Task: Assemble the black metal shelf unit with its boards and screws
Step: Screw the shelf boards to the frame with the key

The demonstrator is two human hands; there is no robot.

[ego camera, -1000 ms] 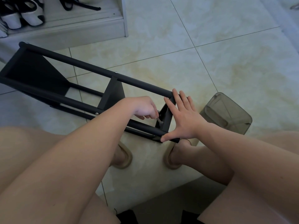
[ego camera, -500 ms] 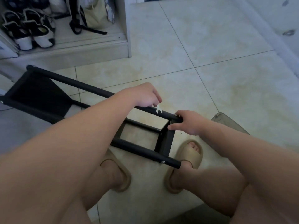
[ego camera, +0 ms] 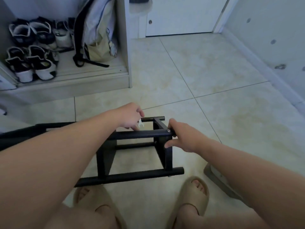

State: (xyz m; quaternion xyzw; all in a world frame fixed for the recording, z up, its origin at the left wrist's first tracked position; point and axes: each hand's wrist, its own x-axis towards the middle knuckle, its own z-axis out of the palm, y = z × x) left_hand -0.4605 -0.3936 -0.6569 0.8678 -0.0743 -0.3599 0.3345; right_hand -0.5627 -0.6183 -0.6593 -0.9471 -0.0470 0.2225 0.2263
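The black metal shelf unit (ego camera: 142, 135) lies on its side on the tiled floor in front of my feet, its tubes running left to right and black boards fixed between them. My left hand (ego camera: 130, 117) hovers over the far tube and pinches a small white wrench (ego camera: 140, 125) that points down. My right hand (ego camera: 181, 137) grips the right end of the upper near tube, next to a silver screw head (ego camera: 169, 130). The shelf's left part is hidden behind my left arm.
An open cabinet (ego camera: 69, 80) at the back left holds several shoes and a bag (ego camera: 97, 35). A white door (ego camera: 179, 15) stands at the back, a wall on the right. A grey translucent container (ego camera: 219, 180) lies by my right arm. My feet wear beige slippers (ego camera: 193, 194).
The shelf has been turned and its right end lifted, so the tubes lie level across the view. My right hand went from flat against the end to gripping the tube. The view tilted up.
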